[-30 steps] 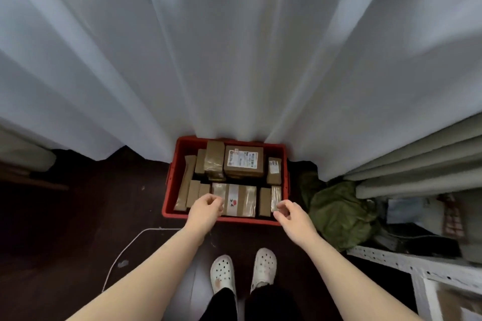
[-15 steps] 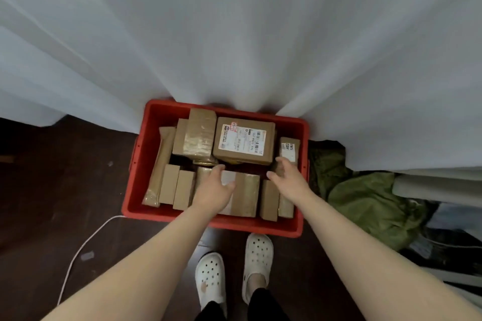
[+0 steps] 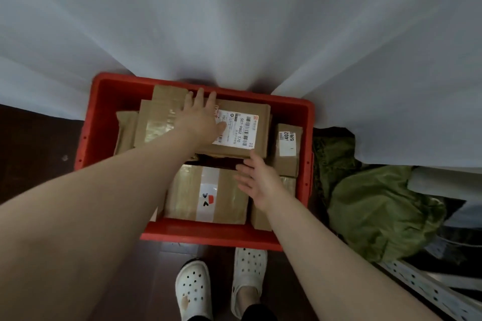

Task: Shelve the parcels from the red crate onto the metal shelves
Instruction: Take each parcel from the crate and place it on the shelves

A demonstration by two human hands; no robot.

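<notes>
A red crate [image 3: 109, 101] on the dark floor holds several brown cardboard parcels. On top at the back lies a parcel with a white shipping label [image 3: 250, 130]. My left hand [image 3: 200, 117] lies flat across its far left part, fingers straight and reaching its back edge. My right hand [image 3: 258, 177] hovers with spread fingers at this parcel's near edge, above a taped parcel with a white strip [image 3: 206, 195]. A small labelled parcel [image 3: 287, 148] stands at the crate's right wall. Neither hand grips anything.
A white curtain [image 3: 234, 21] hangs right behind the crate. A green cloth heap [image 3: 378, 206] lies to the right on the floor. A perforated white metal shelf rail [image 3: 430, 292] shows at the lower right. My white clogs [image 3: 193, 292] stand before the crate.
I have leaned closer to the crate. My left hand moved forward from the front parcels onto the labelled top parcel. My right hand moved in toward that parcel's near edge.
</notes>
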